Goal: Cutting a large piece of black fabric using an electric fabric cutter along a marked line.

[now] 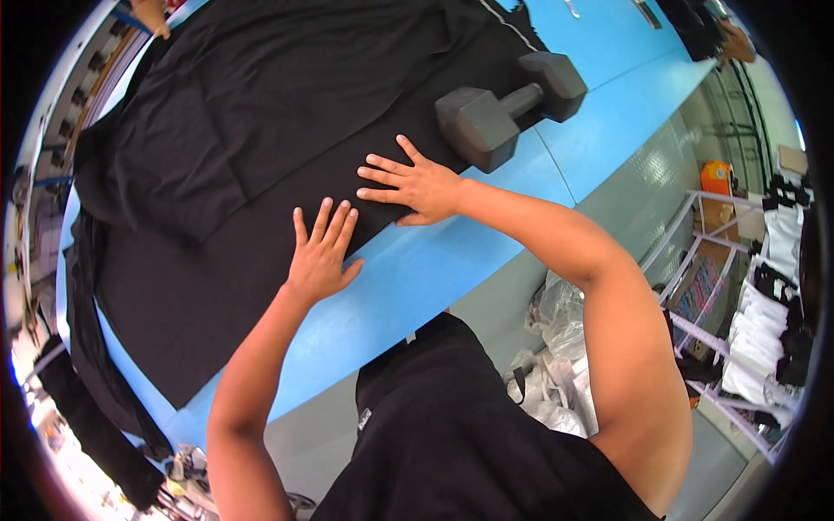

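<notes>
A large sheet of black fabric [174, 295] is spread over a blue table [365, 321], smooth along its near edge and wrinkled farther back. My left hand [321, 256] lies flat near that edge, fingers stretched out. To its right, my right hand [413, 184] rests on the cloth with its fingers spread. Neither hand holds anything. Just beyond the right hand, a dark grey hex dumbbell [495, 122] sits on the fabric close to its right edge.
Another person's hand [152, 16] shows at the far left edge of the table. On the right stands a metal rack [704, 217] beside piled white and black garments [756, 343]. Clear plastic bags [556, 391] lie on the floor near my right arm. Some black fabric hangs off the table's left side.
</notes>
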`<state>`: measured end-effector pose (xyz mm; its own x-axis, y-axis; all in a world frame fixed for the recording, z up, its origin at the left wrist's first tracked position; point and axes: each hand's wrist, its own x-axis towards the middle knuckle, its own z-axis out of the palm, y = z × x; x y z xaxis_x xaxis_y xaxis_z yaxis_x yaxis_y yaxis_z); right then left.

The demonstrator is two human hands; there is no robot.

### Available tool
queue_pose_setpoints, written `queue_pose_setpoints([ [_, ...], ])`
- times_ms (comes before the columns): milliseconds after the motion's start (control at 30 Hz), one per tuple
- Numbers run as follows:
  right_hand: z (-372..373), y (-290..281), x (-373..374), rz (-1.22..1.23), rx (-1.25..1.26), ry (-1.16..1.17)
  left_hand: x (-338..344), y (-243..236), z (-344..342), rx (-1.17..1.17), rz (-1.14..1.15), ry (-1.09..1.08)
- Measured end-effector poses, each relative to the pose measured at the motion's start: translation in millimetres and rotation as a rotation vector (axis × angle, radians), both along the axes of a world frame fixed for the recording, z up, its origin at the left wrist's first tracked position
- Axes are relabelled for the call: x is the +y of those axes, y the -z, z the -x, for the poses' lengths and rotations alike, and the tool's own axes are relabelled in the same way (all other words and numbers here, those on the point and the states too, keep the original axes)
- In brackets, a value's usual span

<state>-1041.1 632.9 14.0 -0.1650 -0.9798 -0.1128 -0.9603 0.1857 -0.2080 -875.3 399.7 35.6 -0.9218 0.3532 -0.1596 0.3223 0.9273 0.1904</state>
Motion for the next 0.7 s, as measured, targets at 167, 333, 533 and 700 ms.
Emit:
queue_pose_setpoints([
  [167, 9, 8, 8, 0.081, 0.084, -0.025, 19, 21, 20, 0.135, 0.043, 0.047],
  [333, 11, 6, 9, 0.075, 0.068, -0.016, 22, 24, 24, 0.150, 0.081, 0.050],
  [533, -12, -45, 25, 0.229, -0.091, 0.028, 29, 15, 28, 0.040, 0.002, -0.009],
  [700, 57, -153, 108, 0.607, -0.166, 0.287, 77, 5, 57, 0.098, -0.114, -0.101],
])
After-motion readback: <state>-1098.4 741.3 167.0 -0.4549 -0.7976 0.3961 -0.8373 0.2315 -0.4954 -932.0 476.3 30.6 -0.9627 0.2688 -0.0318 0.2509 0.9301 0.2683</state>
